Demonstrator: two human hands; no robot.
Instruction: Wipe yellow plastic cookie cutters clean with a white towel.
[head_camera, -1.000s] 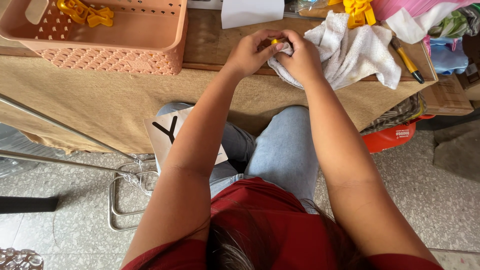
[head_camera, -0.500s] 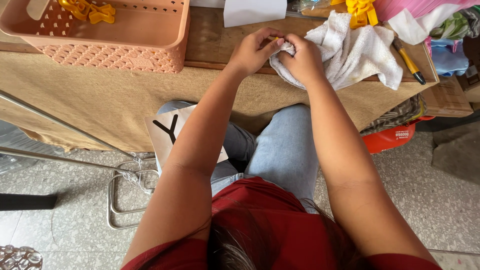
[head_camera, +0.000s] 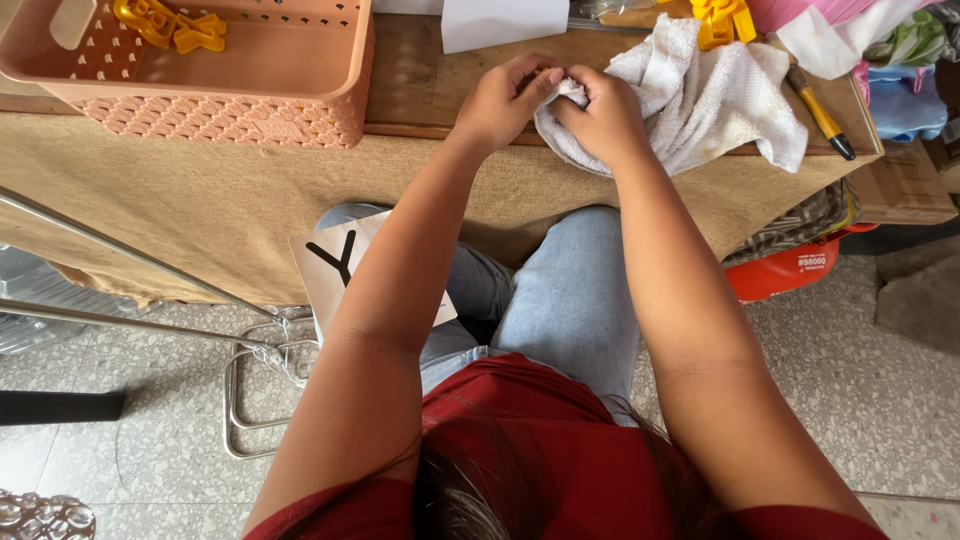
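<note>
Both my hands meet at the front edge of a wooden table. My left hand (head_camera: 505, 100) pinches a bunched corner of a white towel (head_camera: 710, 100) with thumb and fingers. My right hand (head_camera: 600, 115) is closed around the same bunched part, its knuckles touching the left hand. The rest of the towel lies spread on the table to the right. Whatever is inside the bunched cloth is hidden.
A salmon plastic basket (head_camera: 230, 110) at the table's left holds yellow shaped pieces (head_camera: 165, 22). More yellow pieces (head_camera: 722, 18) and a yellow-and-black pen (head_camera: 818, 110) lie near the towel. A white card (head_camera: 340, 265) rests on my lap. Burlap (head_camera: 200, 200) hangs below; a red container (head_camera: 790, 270) sits underneath.
A small yellow piece that showed between my fingers a second ago is now covered by the towel. My hands have stayed in place, working the cloth.
</note>
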